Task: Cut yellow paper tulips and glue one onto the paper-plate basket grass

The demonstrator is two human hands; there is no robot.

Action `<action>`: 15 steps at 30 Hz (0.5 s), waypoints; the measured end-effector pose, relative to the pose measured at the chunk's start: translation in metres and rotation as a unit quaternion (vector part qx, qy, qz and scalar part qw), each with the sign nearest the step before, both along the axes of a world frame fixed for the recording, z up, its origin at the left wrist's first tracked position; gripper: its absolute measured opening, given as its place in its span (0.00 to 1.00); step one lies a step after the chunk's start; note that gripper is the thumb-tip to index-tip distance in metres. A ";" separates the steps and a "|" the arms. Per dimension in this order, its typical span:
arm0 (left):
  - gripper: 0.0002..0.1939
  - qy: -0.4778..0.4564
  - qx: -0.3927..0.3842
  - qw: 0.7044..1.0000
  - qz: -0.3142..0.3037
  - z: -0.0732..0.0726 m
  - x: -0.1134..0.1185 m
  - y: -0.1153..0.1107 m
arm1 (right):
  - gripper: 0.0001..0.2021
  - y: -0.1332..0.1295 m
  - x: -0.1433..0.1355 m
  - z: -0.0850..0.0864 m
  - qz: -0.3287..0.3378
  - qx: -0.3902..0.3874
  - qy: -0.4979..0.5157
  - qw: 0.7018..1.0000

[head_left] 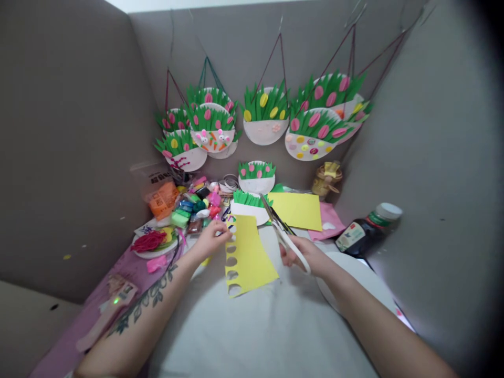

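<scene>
My left hand (pixel 214 239) pinches the upper left edge of a yellow sheet (pixel 250 257), which has a column of rounded cut-outs down its left side. The sheet hangs over the white cloth (pixel 244 336). In my right hand (pixel 301 254) are scissors with white handles (pixel 293 247), their blades pointing up and left, slightly parted, to the right of the sheet. Just beyond the sheet lies a white half-plate with green paper grass (pixel 248 207). A second yellow sheet (pixel 297 210) lies behind the scissors.
Decorated plates (pixel 265 131) hang along the back wall. Clay packs (pixel 183 215) and a plate with red yarn (pixel 155 244) are at the left. A dark bottle (pixel 364 231), a pink sheet (pixel 326 223) and a white plate (pixel 354 278) are at the right.
</scene>
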State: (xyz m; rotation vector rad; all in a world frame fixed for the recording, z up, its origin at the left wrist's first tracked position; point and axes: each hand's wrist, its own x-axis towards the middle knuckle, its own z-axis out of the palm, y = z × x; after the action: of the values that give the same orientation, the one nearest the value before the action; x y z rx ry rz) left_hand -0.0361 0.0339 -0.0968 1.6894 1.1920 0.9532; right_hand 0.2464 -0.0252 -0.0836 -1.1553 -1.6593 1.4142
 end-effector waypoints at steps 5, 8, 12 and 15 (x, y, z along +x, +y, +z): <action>0.12 -0.349 -0.179 0.920 -0.019 0.035 0.037 0.008 | 0.24 0.002 0.006 0.000 -0.047 0.046 0.052 0.996; 0.11 -0.461 -0.152 0.871 0.075 0.040 0.055 0.038 | 0.30 0.001 0.009 0.004 -0.066 0.066 0.055 0.994; 0.09 -0.521 -0.049 0.830 0.192 0.038 0.047 0.081 | 0.31 0.001 0.015 0.005 -0.072 0.063 0.054 0.994; 0.05 -0.497 0.004 0.820 0.284 0.039 0.023 0.098 | 0.32 0.003 0.019 0.003 -0.068 0.059 0.067 0.994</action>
State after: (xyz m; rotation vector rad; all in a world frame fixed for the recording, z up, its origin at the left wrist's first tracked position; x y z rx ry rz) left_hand -0.0133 0.1324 -0.0580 0.5649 0.9100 1.8819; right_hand 0.2654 -0.0226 -0.0809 -1.0627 -1.5205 1.2621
